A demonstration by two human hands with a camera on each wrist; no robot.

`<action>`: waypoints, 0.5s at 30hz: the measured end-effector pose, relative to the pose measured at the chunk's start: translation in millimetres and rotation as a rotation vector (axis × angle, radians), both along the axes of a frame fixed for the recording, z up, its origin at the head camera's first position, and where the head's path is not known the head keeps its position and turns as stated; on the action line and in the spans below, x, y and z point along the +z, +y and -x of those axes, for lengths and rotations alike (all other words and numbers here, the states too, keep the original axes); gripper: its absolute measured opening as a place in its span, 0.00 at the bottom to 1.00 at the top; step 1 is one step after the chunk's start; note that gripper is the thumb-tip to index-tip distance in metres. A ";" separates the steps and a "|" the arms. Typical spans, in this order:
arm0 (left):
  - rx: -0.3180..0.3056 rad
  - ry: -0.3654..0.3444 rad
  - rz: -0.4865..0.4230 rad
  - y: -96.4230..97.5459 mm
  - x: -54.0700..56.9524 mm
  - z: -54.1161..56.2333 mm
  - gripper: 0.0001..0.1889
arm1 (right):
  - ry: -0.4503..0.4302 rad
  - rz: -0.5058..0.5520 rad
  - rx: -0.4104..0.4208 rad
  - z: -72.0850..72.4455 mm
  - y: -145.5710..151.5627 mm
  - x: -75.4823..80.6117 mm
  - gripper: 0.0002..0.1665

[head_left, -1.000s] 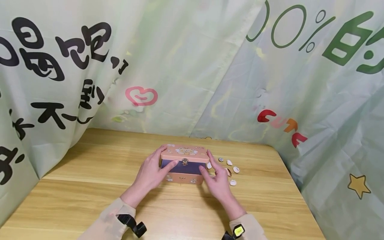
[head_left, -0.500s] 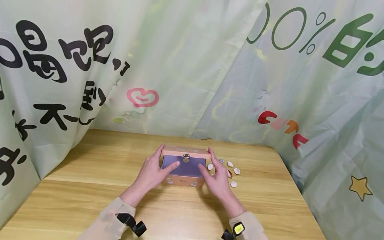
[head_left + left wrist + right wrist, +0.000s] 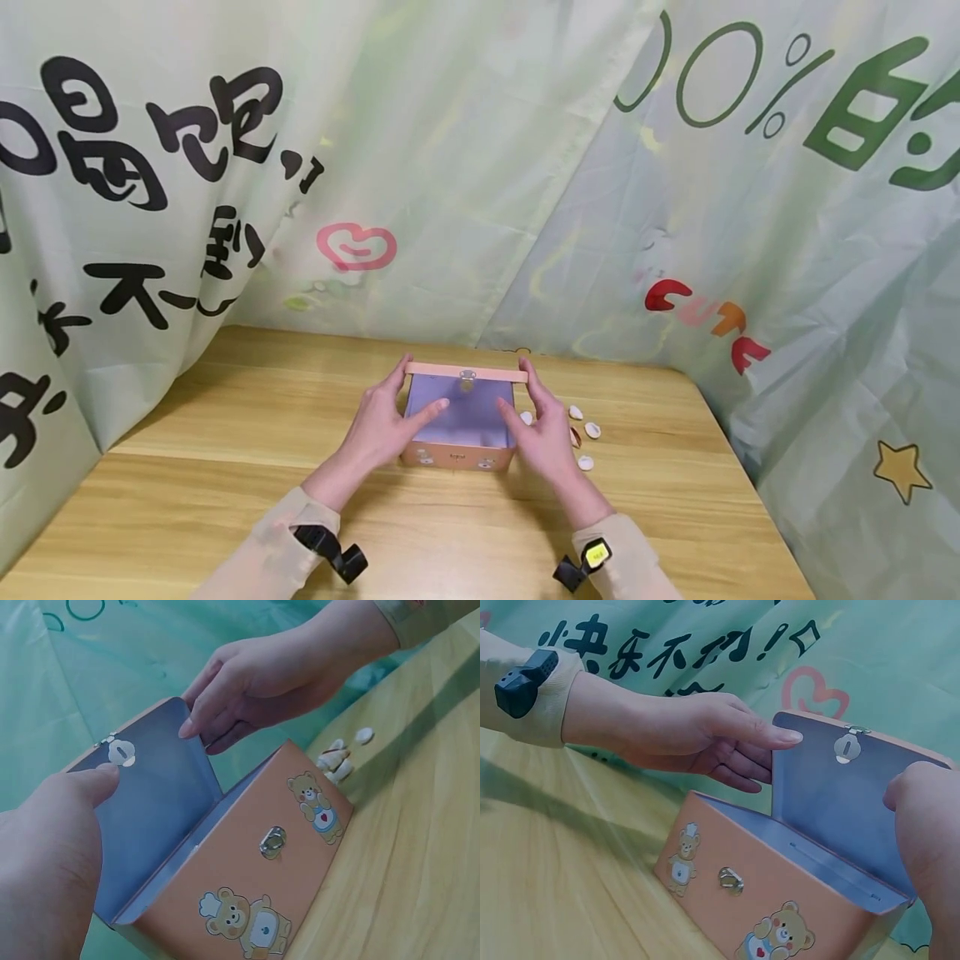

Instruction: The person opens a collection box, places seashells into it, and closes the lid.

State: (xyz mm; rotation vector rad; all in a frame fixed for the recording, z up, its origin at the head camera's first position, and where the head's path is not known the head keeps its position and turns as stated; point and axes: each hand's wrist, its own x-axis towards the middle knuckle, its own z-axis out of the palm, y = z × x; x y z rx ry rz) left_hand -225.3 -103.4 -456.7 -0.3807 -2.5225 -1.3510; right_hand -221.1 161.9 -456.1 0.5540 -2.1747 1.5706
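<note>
Before me stretches a light wood-grain table (image 3: pixel 225 508). On it, to my right, lie a few small white shells (image 3: pixel 592 430), one beside them with reddish brown on it. Beyond the table I face a pale green curtain (image 3: pixel 465 167), printed with bold black characters (image 3: pixel 123 271) on my left, a pink heart (image 3: pixel 357 247), the colourful word "CUTE" (image 3: pixel 699 311), large green lettering (image 3: pixel 862 100) and a yellow star (image 3: pixel 902 472).

Room between the forearms (image 3: pixel 330 487) before the box (image 3: pixel 465 421), shells (image 3: pixel 592 430) as obstacles at right.
</note>
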 end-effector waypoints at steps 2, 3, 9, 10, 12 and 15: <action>-0.001 0.003 0.008 0.3 0.8 1.5 0.60 | -0.019 -0.007 -0.005 1.6 1.0 2.2 0.44; -0.002 0.005 0.012 0.4 1.4 2.1 0.60 | -0.028 -0.010 -0.006 2.5 1.6 3.3 0.43; -0.010 0.009 0.031 -0.4 4.8 6.9 0.60 | -0.036 0.006 0.022 11.9 2.7 7.3 0.43; -0.013 0.010 0.029 -1.0 5.1 8.2 0.60 | -0.038 0.018 0.032 13.8 2.3 7.9 0.43; -0.024 0.017 0.020 -2.0 5.2 11.1 0.60 | -0.050 0.047 0.047 17.2 1.3 9.1 0.44; -0.038 0.032 0.002 -2.5 6.2 14.2 0.60 | -0.072 0.074 0.070 20.8 1.8 11.0 0.45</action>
